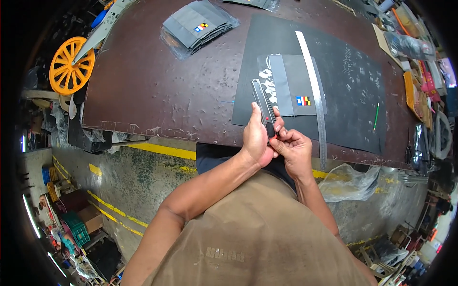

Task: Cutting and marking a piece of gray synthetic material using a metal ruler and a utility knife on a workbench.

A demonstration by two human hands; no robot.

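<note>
Both hands clamped the utility knife, left hand around its handle, right hand pinching the near end, best kept steady above the surface near the ruler.

hands: 2 | utility knife: 1 | steel ruler: 1 | orange wheel: 1

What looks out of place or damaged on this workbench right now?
The brown tabletop is scarred with pale scratches, and its near edge looks frayed. The steel ruler lies slanted across the grey fabric piece on the black mat. Both hands hold a utility knife.
</note>
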